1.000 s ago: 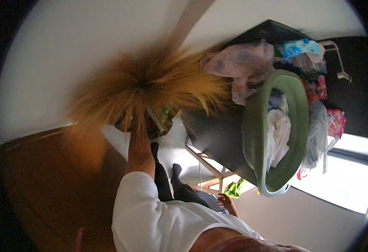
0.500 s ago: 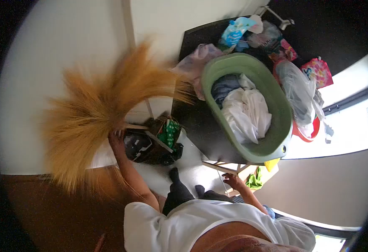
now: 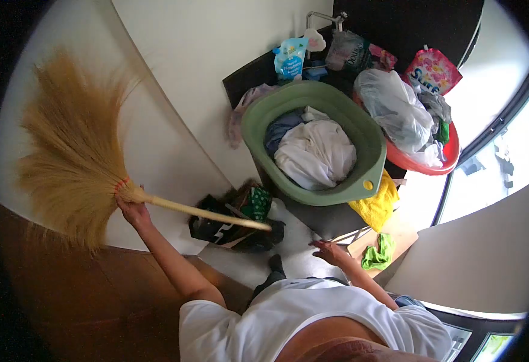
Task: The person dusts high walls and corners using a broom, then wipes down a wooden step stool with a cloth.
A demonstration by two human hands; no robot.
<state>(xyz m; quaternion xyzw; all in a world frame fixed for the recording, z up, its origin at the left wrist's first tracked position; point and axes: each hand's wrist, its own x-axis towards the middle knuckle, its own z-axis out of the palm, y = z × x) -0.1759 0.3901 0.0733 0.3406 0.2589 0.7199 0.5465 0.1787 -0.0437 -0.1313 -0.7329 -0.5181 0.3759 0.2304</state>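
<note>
A straw broom (image 3: 74, 157) with wide tan bristles is raised at the left, bristles up and handle (image 3: 210, 213) slanting down to the right. My left hand (image 3: 134, 211) is closed around it just where the bristles join the handle. My right hand (image 3: 332, 252) hangs in front of my body with its fingers stretched out, holding nothing. It is nearest to the low wooden surface on the right, where a green cloth (image 3: 380, 252) lies. Beyond it stands a green tub (image 3: 313, 196) with white and dark blue cloth inside.
A red basin (image 3: 448, 155) with plastic bags (image 3: 394, 111) stands right of the tub. Behind are a blue pouch (image 3: 290, 57) and a pink packet (image 3: 433, 71). A yellow cloth (image 3: 378, 202) hangs below the tub. Dark bags (image 3: 207, 228) sit on the floor below the broom handle.
The broom has gone from blurred motion to a steadier pose, farther left, with its handle now showing. My left hand moved left with it. My right hand has shifted slightly left.
</note>
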